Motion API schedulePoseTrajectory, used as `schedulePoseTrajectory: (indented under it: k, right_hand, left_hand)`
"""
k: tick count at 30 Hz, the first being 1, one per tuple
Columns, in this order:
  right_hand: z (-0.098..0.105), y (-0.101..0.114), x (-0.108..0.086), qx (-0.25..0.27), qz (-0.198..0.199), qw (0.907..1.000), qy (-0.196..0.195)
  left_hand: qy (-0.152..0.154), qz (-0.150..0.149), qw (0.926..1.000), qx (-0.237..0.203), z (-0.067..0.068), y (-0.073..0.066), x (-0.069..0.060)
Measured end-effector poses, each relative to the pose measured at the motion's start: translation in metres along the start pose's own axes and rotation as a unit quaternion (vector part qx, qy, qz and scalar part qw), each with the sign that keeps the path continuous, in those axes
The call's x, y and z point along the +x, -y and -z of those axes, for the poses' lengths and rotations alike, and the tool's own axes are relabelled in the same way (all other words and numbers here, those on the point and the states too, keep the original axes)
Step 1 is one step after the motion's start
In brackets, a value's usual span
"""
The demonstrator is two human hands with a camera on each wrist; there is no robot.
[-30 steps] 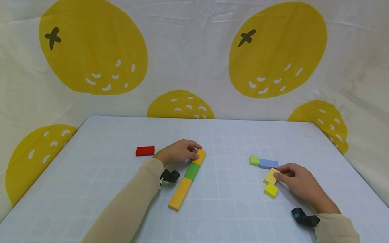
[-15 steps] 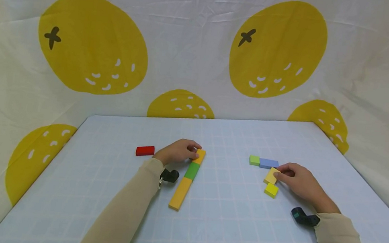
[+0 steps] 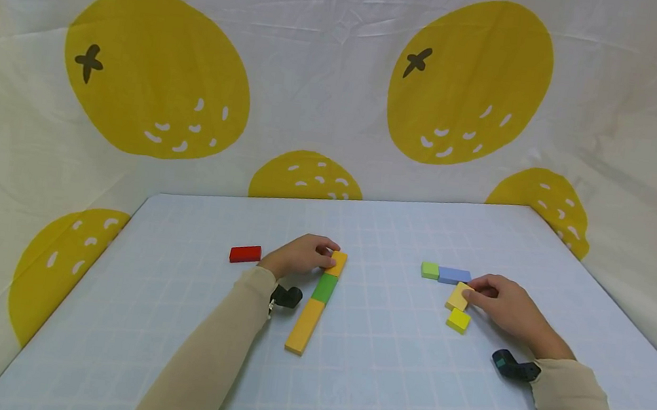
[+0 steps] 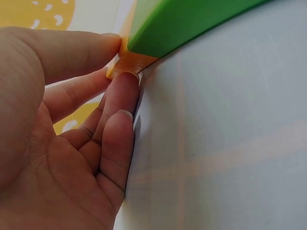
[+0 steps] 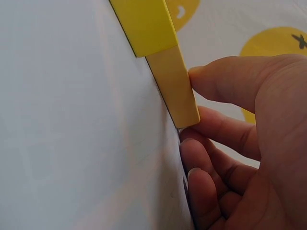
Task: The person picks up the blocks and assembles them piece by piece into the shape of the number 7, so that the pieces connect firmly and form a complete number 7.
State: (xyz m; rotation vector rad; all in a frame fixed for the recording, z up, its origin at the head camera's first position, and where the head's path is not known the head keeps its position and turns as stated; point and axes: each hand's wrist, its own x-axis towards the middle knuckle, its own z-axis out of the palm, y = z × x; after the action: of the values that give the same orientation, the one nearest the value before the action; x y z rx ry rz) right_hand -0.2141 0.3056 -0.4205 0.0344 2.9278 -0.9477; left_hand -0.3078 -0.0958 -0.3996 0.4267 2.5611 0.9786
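In the head view, my left hand (image 3: 299, 256) pinches an orange block (image 3: 338, 263) at the far end of a row. A green block (image 3: 325, 289) and a longer orange-yellow block (image 3: 304, 326) continue that row towards me, end to end. On the other side, my right hand (image 3: 507, 307) holds a pale yellow block (image 3: 459, 296) between thumb and fingers. The right wrist view shows this pale yellow block (image 5: 173, 86) touching a bright yellow block (image 5: 146, 26). My left fingertips meet the orange block (image 4: 136, 62) in the left wrist view.
A red block (image 3: 245, 254) lies left of my left hand. Beyond my right hand, a light green block (image 3: 429, 270) adjoins a blue block (image 3: 454, 276). The light blue gridded table (image 3: 367, 387) ends at a fruit-print curtain (image 3: 329, 96).
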Motion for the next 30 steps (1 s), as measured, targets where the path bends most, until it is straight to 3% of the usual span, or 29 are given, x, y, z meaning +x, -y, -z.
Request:
schedulePoseTrajectory:
  k: [30]
  right_hand:
    - [-0.0016, -0.0018, 0.0014, -0.001, 0.01, 0.9999, -0.009]
  left_hand:
    - [-0.002, 0.004, 1.0, 0.004, -0.001, 0.0029, 0.0021]
